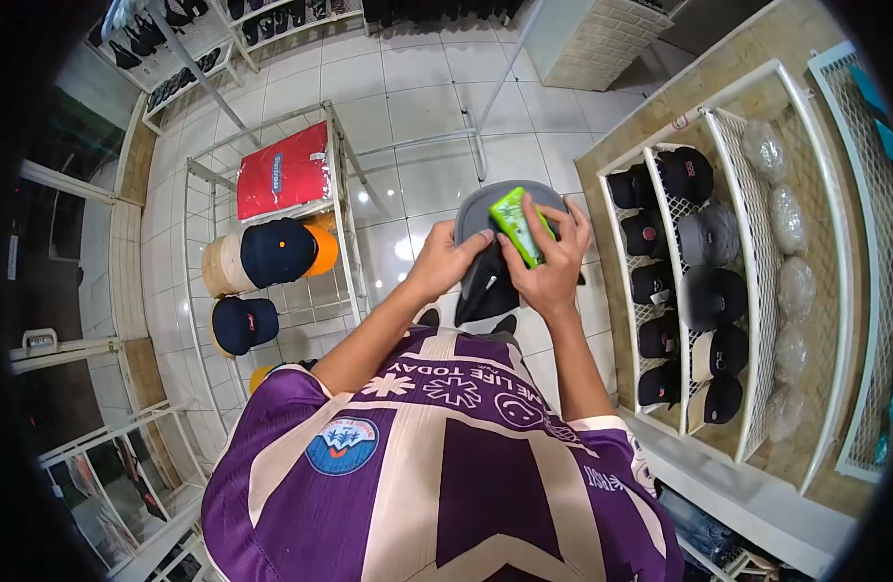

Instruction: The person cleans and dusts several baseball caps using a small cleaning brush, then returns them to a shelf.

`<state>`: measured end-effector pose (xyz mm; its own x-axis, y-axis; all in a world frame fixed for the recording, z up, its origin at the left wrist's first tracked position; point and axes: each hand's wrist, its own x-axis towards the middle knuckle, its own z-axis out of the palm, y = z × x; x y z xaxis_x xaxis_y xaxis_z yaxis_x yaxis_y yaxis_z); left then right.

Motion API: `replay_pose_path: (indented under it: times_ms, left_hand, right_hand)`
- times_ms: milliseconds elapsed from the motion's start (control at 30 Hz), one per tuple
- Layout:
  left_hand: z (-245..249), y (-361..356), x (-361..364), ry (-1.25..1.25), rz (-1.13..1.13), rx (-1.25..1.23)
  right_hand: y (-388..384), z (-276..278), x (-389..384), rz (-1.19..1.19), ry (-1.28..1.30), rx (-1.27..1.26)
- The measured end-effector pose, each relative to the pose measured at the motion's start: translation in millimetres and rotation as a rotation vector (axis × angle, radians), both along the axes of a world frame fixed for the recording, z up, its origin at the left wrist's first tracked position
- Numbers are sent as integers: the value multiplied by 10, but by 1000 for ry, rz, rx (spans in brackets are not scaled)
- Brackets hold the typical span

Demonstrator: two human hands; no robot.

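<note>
In front of my chest I hold a cap (474,215) with a grey brim and a dark crown. My left hand (445,260) is closed on the left edge of the brim, thumb on top. A bright green, flat oblong object (517,225) lies against the brim, and my right hand (548,260) grips it with the fingers over its face. I cannot make out what kind of object it is. Black material hangs below the brim, between my hands.
To the left, a white wire rack (202,181) carries a red folded garment (285,173) and several caps, including a navy cap (279,252). On the right stands a slanted white shelf (737,281) with rows of caps and clear plastic domes. A metal rail stand (474,131) rises ahead.
</note>
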<state>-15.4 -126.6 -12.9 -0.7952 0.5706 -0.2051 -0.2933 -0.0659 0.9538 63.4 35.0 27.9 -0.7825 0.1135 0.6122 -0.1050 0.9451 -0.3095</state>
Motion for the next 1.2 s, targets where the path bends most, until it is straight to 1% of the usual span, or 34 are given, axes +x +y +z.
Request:
replay_pose_path:
  times_ms: [33,67,100,167,200,267,300,333,400,467,500,533,600,633,700,733,800,833,867,933,967,1000,1067,1100,1133,1200]
  left_hand:
    - [29,10,33,139,-2,-47]
    - [71,2,72,122,-21,-52]
    - [45,4,93,151,-24,-89]
    - [4,16,103,188,-23,-117]
    - [3,21,98,228,-8,-111]
    - [33,-2,49,270,11,-105]
    - [76,-59,30,269,-15,-131]
    - [102,-96,16,271,-41,-156]
    - [82,-95,42,291,-31,-124]
    - [98,-78,35,392,-3,-95]
    - [119,-102,3,334,-46,-122]
    - [114,-121,-10,335,-51,-120]
    - [82,-154,-34,177,-94,-43]
    - [46,-186,-34,192,-98,-69]
    - [21,-153,5,184,-89,-35]
    - [19,-146,21,172,-73,-4]
    - [29,-141,-35,203,-49,9]
    - [25,-160,-26,221,-32,16]
    - [34,-196,-17,217,-42,10]
    - [100,-241,-34,258,-130,-107]
    - [72,-200,-9,311,-109,-139]
    - [46,-184,-25,319,-109,-136]
    - [10,-169,-32,347,-75,-207]
    - [8,-173,-10,347,-81,-208]
    - [9,-181,4,369,-61,-204]
    - [17,-183,-12,421,-12,-190]
  right_hand:
    - [7,-7,-27,-89,-3,62]
    - [38,-15,-61,-177,-7,126]
    - [109,-101,-110,-182,-6,129]
    - [261,-314,-234,-354,51,-250]
    - [178,-291,-212,-353,60,-245]
    - [-89,-275,-96,6,9,-116]
    - [-62,-312,-74,17,-12,-137]
    - [76,-325,-88,-72,-33,-86]
    - [318,-379,-204,-275,-3,-264]
    - [185,-431,-168,-263,47,-239]
    - [70,-411,-148,-251,93,-214]
    - [-52,-372,-106,-87,79,-141]
    - [-112,-359,-39,-28,19,-122]
    - [-56,-395,-64,-36,24,-120]
    - [69,-434,-138,-348,27,-334]
    - [-7,-428,-95,-348,25,-332]
    - [-235,-377,-9,-125,93,-109]
    - [-274,-361,38,-15,70,-101]
    - [-197,-406,38,-25,67,-107]
    - [63,-448,-57,-262,19,-264]
    - [65,-437,-69,-323,24,-403]
    - [-5,-389,-79,-322,34,-401]
    - [-261,-324,-21,-18,122,-221]
    - [-367,-259,13,86,61,-263]
    - [-292,-227,8,121,41,-270]
    - [-86,-200,-62,-69,49,-303]
